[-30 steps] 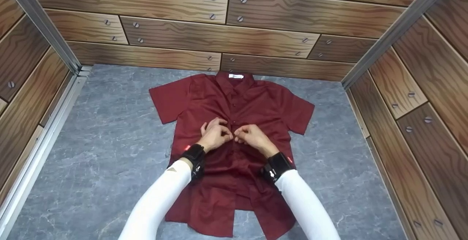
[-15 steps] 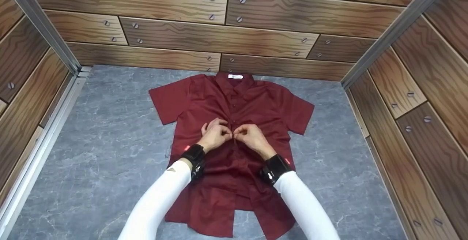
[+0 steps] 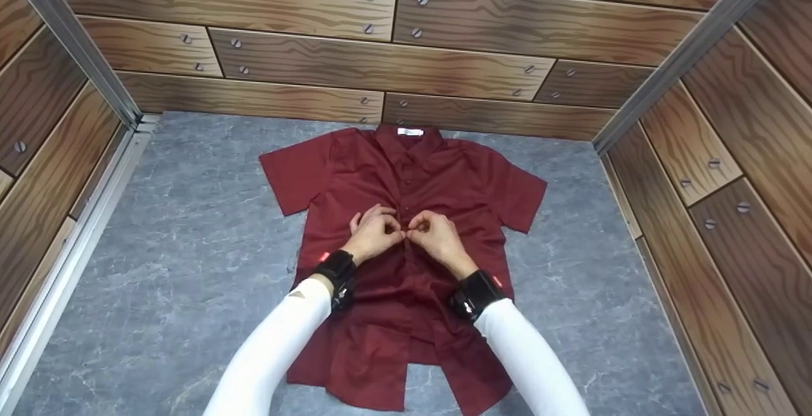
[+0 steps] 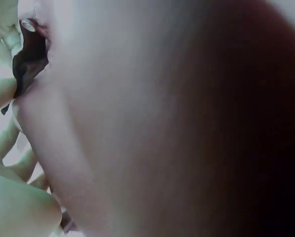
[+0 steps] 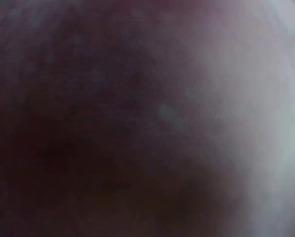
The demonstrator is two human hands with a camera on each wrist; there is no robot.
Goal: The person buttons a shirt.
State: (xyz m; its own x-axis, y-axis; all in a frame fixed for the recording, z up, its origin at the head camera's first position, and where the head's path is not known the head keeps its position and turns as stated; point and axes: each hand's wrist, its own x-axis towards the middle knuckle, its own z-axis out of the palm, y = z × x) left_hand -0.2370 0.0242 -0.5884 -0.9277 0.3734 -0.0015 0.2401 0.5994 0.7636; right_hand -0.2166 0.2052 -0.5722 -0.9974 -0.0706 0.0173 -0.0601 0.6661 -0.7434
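A dark red short-sleeved shirt lies front up, its collar at the far end and its lower front panels spread apart. At the middle of the button placket, my left hand pinches the cloth between thumb and forefinger. Facing it from the other side, my right hand pinches the same edge, fingertips nearly touching the left ones. A fold of dark cloth with a small pale button shows between the fingers in the left wrist view. The right wrist view is dark and blurred.
The shirt rests on a grey marbled surface. Wood-patterned panels stand behind it and on both sides, with metal rails at the corners. The collar lies close to the back panel.
My right hand has shifted slightly, its forefinger lifting into a rounder bend by the placket. The left hand stays almost in place. The shirt lies as before.
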